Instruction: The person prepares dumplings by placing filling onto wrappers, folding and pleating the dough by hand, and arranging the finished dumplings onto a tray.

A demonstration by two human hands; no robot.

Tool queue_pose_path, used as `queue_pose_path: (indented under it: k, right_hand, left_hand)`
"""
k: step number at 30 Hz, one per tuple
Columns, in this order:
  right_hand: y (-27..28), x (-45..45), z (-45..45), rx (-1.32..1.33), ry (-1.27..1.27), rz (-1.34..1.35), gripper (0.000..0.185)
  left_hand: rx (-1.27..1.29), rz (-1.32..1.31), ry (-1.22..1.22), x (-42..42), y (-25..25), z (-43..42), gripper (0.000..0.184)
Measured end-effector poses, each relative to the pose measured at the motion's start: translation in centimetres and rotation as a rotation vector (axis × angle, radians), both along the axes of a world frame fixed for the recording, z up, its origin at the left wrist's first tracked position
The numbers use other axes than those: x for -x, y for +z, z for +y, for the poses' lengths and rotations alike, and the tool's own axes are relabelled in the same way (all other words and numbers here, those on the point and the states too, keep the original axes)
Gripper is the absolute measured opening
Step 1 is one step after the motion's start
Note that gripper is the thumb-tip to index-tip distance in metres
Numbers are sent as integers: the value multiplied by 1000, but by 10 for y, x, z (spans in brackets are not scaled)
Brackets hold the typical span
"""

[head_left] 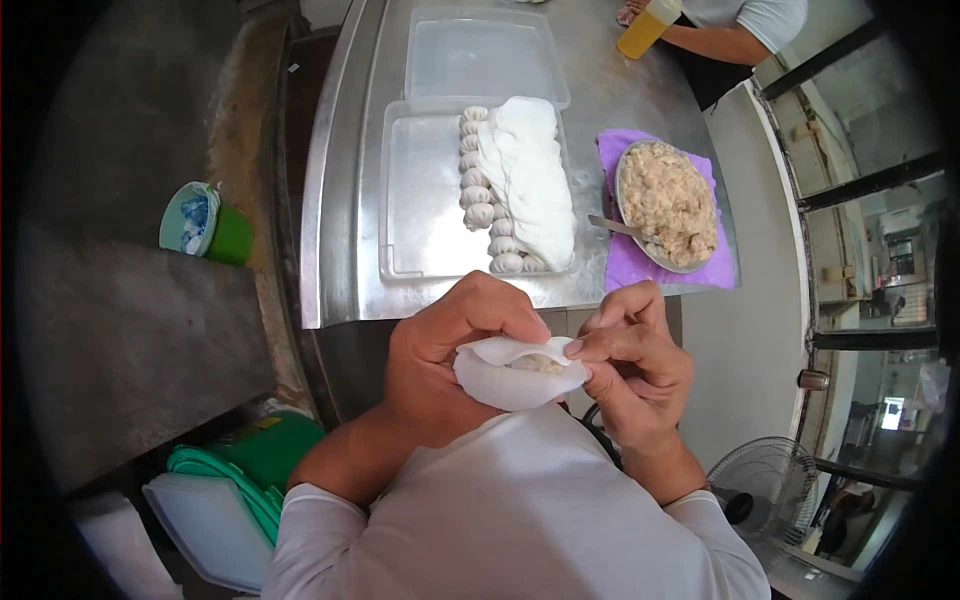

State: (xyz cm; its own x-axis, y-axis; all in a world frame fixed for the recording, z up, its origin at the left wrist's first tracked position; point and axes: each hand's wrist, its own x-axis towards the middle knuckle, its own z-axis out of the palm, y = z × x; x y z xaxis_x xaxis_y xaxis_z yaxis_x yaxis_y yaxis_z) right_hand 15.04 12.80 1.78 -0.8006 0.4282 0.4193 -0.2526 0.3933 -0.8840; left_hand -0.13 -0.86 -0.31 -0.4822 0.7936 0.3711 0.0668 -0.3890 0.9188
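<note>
Between my hands, in front of my chest, is a round white dumpling [510, 385] whose wrapper is partly folded over a pale filling. My left hand [440, 350] cups it from the left, with the thumb along its upper edge. The fingertips of my right hand [640, 365] pinch the wrapper's right edge. Beyond them, a clear plastic tray [425, 220] holds rows of pleated dumplings [478, 190], partly covered by a white cloth [530, 180]. To its right, a plate of minced filling [668, 205] with a flat metal spatula [612, 226] sits on a purple cloth [625, 270].
The steel table [345, 200] also carries a clear lid [485, 55]. At the far right a co-worker's arm [715, 42] is near a yellow squeeze bottle [648, 28]. A green bucket [232, 235] stands left, green bins [265, 455] lower left, a fan [770, 490] lower right.
</note>
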Motion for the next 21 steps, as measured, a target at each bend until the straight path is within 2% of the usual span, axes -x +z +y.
queue_pose_path:
  k: [1, 5, 8, 10, 12, 14, 15, 17, 19, 21]
  right_hand:
    - [-1, 1, -3, 25, -39, 10, 16]
    - [5, 2, -12, 54, -99, 10, 14]
    - [3, -5, 0, -65, -27, -20, 16]
    - [4, -3, 5, -77, -19, -9, 15]
    - [4, -4, 4, -85, -7, 0, 15]
    - [5, -4, 1, 205, -113, -1, 13]
    - [5, -5, 7, 209, -112, 6, 13]
    - [4, -10, 21, -13, -5, -18, 14]
    - [2, -10, 30, -44, 24, -25, 14]
    - [0, -10, 32, -76, 60, -31, 15]
  left_hand:
    - [-62, -46, -21, 2, -3, 0, 44]
    - [-21, -16, -102, 3, -3, 0, 45]
    - [19, -84, -101, -1, -2, 3, 44]
    - [-29, -224, -65, -5, -8, 6, 44]
    - [-27, -153, -107, -5, -6, 10, 45]
    - [-25, -78, -149, -6, -2, 16, 45]
    - [13, -110, -143, -8, 0, 17, 45]
    - [59, -139, -144, -12, 0, 22, 44]
    - [-61, -321, -102, -17, -7, 28, 44]
    - [-39, -248, -125, -17, -8, 33, 45]
